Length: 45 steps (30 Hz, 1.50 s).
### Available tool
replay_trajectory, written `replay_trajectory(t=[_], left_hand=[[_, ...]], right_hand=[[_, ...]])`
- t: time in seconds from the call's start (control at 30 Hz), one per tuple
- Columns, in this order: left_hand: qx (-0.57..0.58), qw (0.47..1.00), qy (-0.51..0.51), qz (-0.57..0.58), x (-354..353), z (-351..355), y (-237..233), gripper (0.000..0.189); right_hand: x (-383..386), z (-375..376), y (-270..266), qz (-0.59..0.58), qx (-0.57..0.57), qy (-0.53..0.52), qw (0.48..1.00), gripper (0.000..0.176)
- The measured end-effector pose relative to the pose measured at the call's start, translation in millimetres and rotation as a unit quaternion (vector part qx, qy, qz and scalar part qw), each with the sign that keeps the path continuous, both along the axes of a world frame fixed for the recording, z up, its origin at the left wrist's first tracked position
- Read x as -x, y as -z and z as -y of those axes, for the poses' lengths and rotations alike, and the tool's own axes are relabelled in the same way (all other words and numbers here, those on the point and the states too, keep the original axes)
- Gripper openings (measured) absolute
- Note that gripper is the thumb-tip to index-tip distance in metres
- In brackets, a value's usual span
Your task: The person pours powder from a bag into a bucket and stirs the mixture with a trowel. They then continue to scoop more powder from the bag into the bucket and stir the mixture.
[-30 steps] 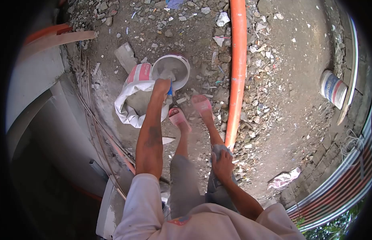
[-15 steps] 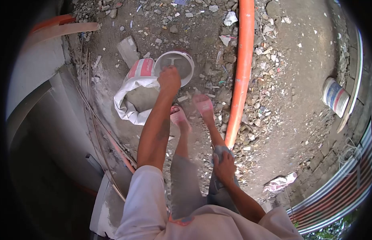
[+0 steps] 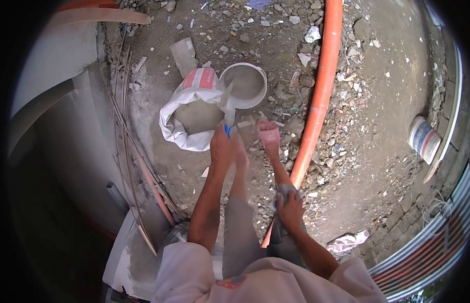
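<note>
My left hand (image 3: 223, 146) is closed round the blue handle of a trowel (image 3: 229, 103), whose pale blade points up between the sack and the bucket. An open white sack (image 3: 175, 132) with a red-striped side holds grey powder. Touching its upper right is a round white bucket (image 3: 264, 91) with grey material inside. My right hand (image 3: 290, 206) rests on my right knee, its fingers spread over the grey trouser cloth.
An orange pipe (image 3: 323, 86) runs along the rubble to the right. Thin rods (image 3: 125, 121) lie by the wall at left. A second bucket (image 3: 423, 140) lies at far right, above corrugated sheets (image 3: 427, 247). A flat block (image 3: 183, 56) sits behind the sack.
My left hand has drawn back from the bucket towards me, bringing the trowel out of it. The view has shifted a little, while my right hand stays on the knee.
</note>
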<state>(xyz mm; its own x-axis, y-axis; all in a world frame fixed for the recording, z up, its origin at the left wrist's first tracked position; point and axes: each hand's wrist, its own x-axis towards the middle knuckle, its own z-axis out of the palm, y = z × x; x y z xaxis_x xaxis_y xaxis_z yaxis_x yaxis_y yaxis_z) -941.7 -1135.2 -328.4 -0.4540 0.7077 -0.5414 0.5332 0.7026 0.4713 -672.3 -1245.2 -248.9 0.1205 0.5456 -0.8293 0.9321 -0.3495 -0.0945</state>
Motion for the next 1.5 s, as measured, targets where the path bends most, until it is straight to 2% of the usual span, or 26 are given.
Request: replay_trajectory(t=[0.13, 0.2, 0.3, 0.33, 0.43, 0.5, 0.57, 0.67, 0.77, 0.87, 0.97, 1.07, 1.17, 1.23, 1.4, 1.47, 1.5], left_hand=[[-0.002, 0.993, -0.109, 0.041, 13.9, 33.7, -12.3, 0.031], [0.022, 0.991, -0.134, 0.015, 32.8, 59.9, -16.6, 0.031], [0.080, 0.991, -0.089, -0.056, 70.1, 104.7, 6.4, 0.032], [0.123, 0.988, -0.083, -0.041, 84.4, 109.6, 13.3, 0.032], [0.199, 0.973, -0.066, -0.100, 116.6, 105.7, 37.7, 0.033], [0.241, 0.958, -0.109, -0.111, 133.3, 89.2, 54.8, 0.032], [0.241, 0.958, -0.136, -0.071, 153.2, 73.5, 79.5, 0.034], [0.197, 0.974, -0.108, -0.027, 154.7, 59.0, 126.7, 0.031], [0.124, 0.984, -0.081, -0.098, 119.1, 70.6, 151.7, 0.033], [0.200, 0.966, -0.142, -0.082, 106.6, 80.4, 140.1, 0.036], [0.175, 0.980, -0.093, -0.032, 124.8, 98.2, 114.0, 0.038], [0.172, 0.979, -0.102, -0.048, 136.3, 108.5, 88.1, 0.037], [0.208, 0.965, -0.135, -0.088, 145.3, 118.1, 84.5, 0.036], [0.235, 0.955, -0.155, -0.091, 147.8, 111.7, 90.1, 0.039], [0.225, 0.966, -0.120, -0.043, 136.6, 91.4, 129.7, 0.041], [0.192, 0.975, -0.113, -0.027, 121.1, 76.3, 137.9, 0.040], [0.179, 0.977, -0.115, -0.024, 113.6, 71.6, 144.3, 0.040]], right_hand=[[39.2, -37.7, -33.3, 0.029, 0.055, -0.043, 0.997, 0.052], [39.9, -31.1, -28.7, -0.021, 0.068, 0.007, 0.997, 0.052], [43.6, -24.4, -27.4, -0.047, 0.087, 0.018, 0.995, 0.053], [41.3, -18.1, -25.9, -0.041, 0.074, 0.006, 0.996, 0.053], [51.0, -15.0, -26.5, 0.007, 0.039, -0.070, 0.997, 0.053], [57.2, -13.0, -27.4, 0.032, 0.036, -0.111, 0.993, 0.053], [58.0, -10.7, -23.0, 0.038, 0.045, -0.125, 0.990, 0.053], [63.1, -14.6, -20.8, 0.053, 0.044, -0.114, 0.991, 0.051], [62.0, -13.1, -18.5, 0.054, 0.051, -0.113, 0.991, 0.050], [66.9, -14.2, -18.3, 0.049, 0.043, -0.117, 0.991, 0.051], [74.3, -22.8, -24.2, 0.043, 0.038, -0.112, 0.992, 0.051], [77.8, -32.5, -26.1, 0.035, 0.032, -0.106, 0.993, 0.052], [81.4, -37.2, -27.0, 0.038, 0.038, -0.104, 0.993, 0.052], [72.5, -33.7, -18.0, 0.053, 0.035, -0.113, 0.992, 0.052], [94.4, -75.9, -43.7, -0.076, 0.097, 0.040, 0.992, 0.052], [92.1, -77.8, -38.9, -0.050, 0.074, 0.041, 0.995, 0.052], [87.7, -68.5, -28.8, 0.000, 0.051, 0.004, 0.999, 0.053]])
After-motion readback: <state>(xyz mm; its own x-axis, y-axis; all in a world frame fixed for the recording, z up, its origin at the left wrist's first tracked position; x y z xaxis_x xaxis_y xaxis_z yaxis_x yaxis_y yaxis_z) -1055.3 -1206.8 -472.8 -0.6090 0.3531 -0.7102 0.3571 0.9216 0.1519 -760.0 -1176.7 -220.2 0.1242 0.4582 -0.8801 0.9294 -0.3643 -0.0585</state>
